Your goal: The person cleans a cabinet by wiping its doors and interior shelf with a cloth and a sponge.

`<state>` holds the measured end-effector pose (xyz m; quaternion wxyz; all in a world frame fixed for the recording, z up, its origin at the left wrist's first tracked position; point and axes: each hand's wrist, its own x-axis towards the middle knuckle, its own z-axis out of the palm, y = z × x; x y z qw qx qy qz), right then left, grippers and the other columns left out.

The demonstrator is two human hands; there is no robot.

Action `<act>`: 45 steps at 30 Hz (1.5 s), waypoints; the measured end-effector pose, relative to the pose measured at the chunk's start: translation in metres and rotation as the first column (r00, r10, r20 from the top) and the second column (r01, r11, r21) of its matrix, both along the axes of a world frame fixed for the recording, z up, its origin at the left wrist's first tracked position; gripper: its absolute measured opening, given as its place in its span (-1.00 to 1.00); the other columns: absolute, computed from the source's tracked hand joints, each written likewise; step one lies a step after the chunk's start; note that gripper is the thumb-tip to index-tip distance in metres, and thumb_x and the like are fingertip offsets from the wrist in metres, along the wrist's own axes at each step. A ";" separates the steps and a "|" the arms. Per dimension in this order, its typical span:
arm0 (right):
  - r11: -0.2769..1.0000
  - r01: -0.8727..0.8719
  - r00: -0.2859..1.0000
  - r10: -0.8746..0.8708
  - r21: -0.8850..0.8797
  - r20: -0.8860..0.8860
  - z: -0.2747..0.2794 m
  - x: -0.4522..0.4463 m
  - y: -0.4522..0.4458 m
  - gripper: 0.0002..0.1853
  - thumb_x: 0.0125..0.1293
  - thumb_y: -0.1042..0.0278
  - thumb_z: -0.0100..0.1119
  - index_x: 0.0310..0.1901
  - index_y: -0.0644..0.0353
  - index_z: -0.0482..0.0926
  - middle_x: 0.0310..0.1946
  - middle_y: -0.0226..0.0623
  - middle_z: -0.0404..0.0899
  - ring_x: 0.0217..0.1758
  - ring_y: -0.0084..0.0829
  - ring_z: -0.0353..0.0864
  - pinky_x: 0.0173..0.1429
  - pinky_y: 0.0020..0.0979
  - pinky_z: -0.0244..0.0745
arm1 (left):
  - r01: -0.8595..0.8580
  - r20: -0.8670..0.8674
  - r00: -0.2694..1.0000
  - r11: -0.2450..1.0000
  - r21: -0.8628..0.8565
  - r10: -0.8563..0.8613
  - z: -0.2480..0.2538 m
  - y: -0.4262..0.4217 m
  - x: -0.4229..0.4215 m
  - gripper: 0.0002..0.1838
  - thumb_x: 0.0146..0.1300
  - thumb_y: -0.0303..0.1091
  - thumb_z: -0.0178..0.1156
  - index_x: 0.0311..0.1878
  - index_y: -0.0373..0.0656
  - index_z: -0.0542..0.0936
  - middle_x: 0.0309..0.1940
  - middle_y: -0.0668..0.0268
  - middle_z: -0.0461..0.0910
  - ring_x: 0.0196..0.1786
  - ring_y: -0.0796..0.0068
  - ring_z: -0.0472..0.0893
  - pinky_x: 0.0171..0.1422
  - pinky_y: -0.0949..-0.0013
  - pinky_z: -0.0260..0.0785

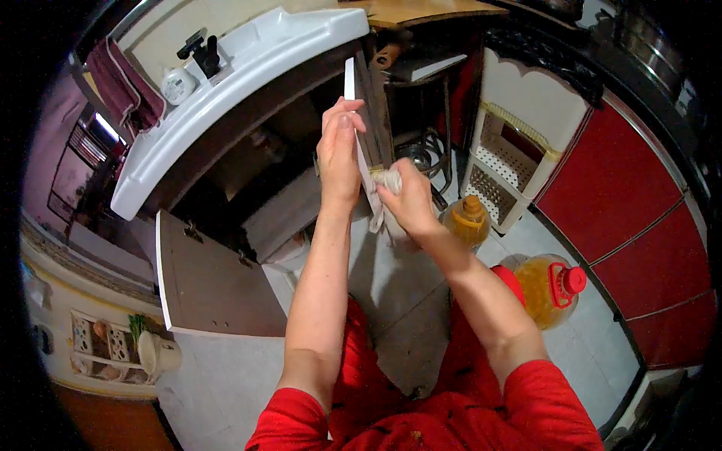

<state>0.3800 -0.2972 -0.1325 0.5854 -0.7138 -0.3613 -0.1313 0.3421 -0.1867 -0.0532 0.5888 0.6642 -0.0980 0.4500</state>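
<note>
Beneath the washbasin (248, 98), a bunched pale cloth (387, 180) at an open cabinet door (371, 124)

The cloth is off-white to cream, crumpled into thick, rope-like folds where it is gripped, with a looser, softly creased length hanging below; its weave is too small to tell; it sits beside the lower half of the door, on the side toward the red cabinets (609, 180), though whether it presses on the surface cannot be made out. The right hand (410, 192) has its fingers curled firmly round the bunched part; the left hand (340, 154) is on the door's other side, fingers extended upward and only slightly bent, laid along the pale side near the white edge rather than wrapped round it. The door shows almost edge-on, its face dark grey-brown; a second door (218, 278), of a similar colour with a white rim, stands open at the left; beyond the right forearm two bottles of yellow liquid stand on the tiled floor (602, 346), one with an orange-yellow cap (471, 204), the other with a red cap and handle (564, 284); a white plastic rack (553, 98) stands behind them.
</note>
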 end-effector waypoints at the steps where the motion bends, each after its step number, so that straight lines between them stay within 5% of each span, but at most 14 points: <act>1: 1.000 0.008 1.000 -0.008 -0.020 0.012 -0.007 0.001 0.000 -0.70 -0.04 0.44 0.31 -0.30 0.31 0.41 -0.44 0.00 0.50 -0.33 0.01 0.53 -0.24 -0.22 0.41 | 0.005 0.000 1.000 1.000 0.004 -0.005 0.001 0.000 0.000 -0.63 0.43 -0.14 -0.16 -0.41 -0.18 0.42 0.06 0.24 0.39 0.34 0.27 0.17 0.39 0.26 -0.10; 6: 1.000 -0.020 0.998 0.018 -0.024 -0.053 -0.002 0.001 -0.002 -0.69 -0.07 0.48 0.31 -0.30 0.30 0.39 -0.38 0.05 0.49 -0.25 0.10 0.51 -0.22 -0.12 0.41 | 0.041 0.000 0.999 0.997 -0.064 -0.041 0.002 -0.003 -0.001 -0.64 0.43 -0.16 -0.14 -0.41 -0.19 0.42 0.05 0.25 0.39 0.34 0.28 0.17 0.39 0.28 -0.10; 10: 0.993 0.006 0.992 -0.021 0.117 0.126 0.015 0.003 -0.003 -0.72 -0.05 0.50 0.29 -0.33 0.28 0.38 -0.40 0.01 0.44 -0.29 0.08 0.49 -0.26 -0.13 0.39 | 0.023 -0.010 1.000 0.999 -0.027 -0.023 -0.001 -0.003 0.002 -0.65 0.43 -0.17 -0.14 -0.41 -0.19 0.42 0.06 0.25 0.38 0.34 0.27 0.18 0.39 0.29 -0.10; 16: 1.000 -0.006 1.000 0.006 -0.012 -0.002 -0.002 0.001 -0.001 -0.69 -0.05 0.46 0.32 -0.29 0.29 0.40 -0.46 -0.02 0.49 -0.33 0.00 0.52 -0.22 -0.23 0.41 | 0.000 -0.013 1.000 0.999 -0.053 -0.001 0.002 -0.002 -0.002 -0.64 0.44 -0.16 -0.15 -0.41 -0.19 0.42 0.07 0.23 0.38 0.36 0.23 0.16 0.40 0.26 -0.11; 19: 0.997 -0.033 0.999 0.031 -0.073 -0.030 0.000 0.001 -0.001 -0.67 -0.06 0.51 0.31 -0.25 0.29 0.40 -0.32 0.00 0.47 -0.21 0.06 0.50 -0.17 -0.17 0.42 | -0.013 0.017 1.000 0.999 0.047 0.012 0.000 0.002 -0.002 -0.68 0.43 -0.12 -0.15 -0.33 -0.15 0.41 0.10 0.23 0.41 0.26 0.37 0.26 0.37 0.30 -0.03; 21: 0.994 -0.067 0.984 0.052 0.083 0.171 0.007 0.004 -0.001 -0.65 -0.09 0.57 0.30 -0.24 0.30 0.39 -0.28 -0.01 0.47 -0.19 0.05 0.50 -0.14 -0.17 0.42 | 0.005 0.009 1.000 1.000 0.002 -0.005 0.000 0.002 -0.001 -0.68 0.43 -0.12 -0.15 -0.33 -0.14 0.40 0.11 0.22 0.40 0.27 0.36 0.24 0.38 0.29 -0.04; 28: 0.996 -0.057 0.998 0.055 0.067 0.032 -0.009 0.003 0.006 -0.67 -0.08 0.53 0.28 -0.25 0.27 0.40 -0.32 -0.12 0.48 -0.22 -0.09 0.52 -0.09 -0.29 0.41 | 0.031 0.028 0.999 1.000 -0.004 -0.031 0.001 0.003 -0.003 -0.68 0.43 -0.12 -0.16 -0.33 -0.15 0.40 0.11 0.22 0.41 0.28 0.38 0.23 0.39 0.30 -0.07; 36: 0.985 -0.070 0.988 0.046 0.156 0.150 0.015 0.005 0.005 -0.68 -0.11 0.57 0.27 -0.28 0.28 0.40 -0.30 -0.13 0.48 -0.21 -0.09 0.51 -0.09 -0.30 0.40 | 0.002 -0.014 1.000 1.000 -0.026 -0.002 -0.002 0.003 0.000 -0.63 0.44 -0.14 -0.15 -0.41 -0.19 0.41 0.06 0.25 0.39 0.36 0.26 0.16 0.39 0.25 -0.08; 39: 0.994 -0.083 0.991 0.075 0.075 0.112 0.006 0.003 0.002 -0.63 -0.07 0.55 0.29 -0.21 0.26 0.37 -0.28 -0.05 0.46 -0.18 0.05 0.50 -0.13 -0.17 0.40 | -0.001 -0.006 1.000 1.000 0.011 0.001 -0.001 0.004 -0.002 -0.67 0.43 -0.12 -0.16 -0.31 -0.16 0.42 0.11 0.24 0.41 0.28 0.40 0.22 0.36 0.33 -0.03; 45: 0.996 -0.051 0.998 0.053 -0.073 0.022 -0.019 0.005 0.008 -0.65 -0.12 0.46 0.32 -0.26 0.28 0.41 -0.34 -0.07 0.49 -0.22 -0.03 0.52 -0.12 -0.29 0.42 | 0.031 -0.005 1.000 0.999 -0.039 -0.031 0.004 0.007 -0.009 -0.62 0.43 -0.10 -0.14 -0.41 -0.17 0.41 0.08 0.26 0.38 0.36 0.26 0.16 0.39 0.23 -0.08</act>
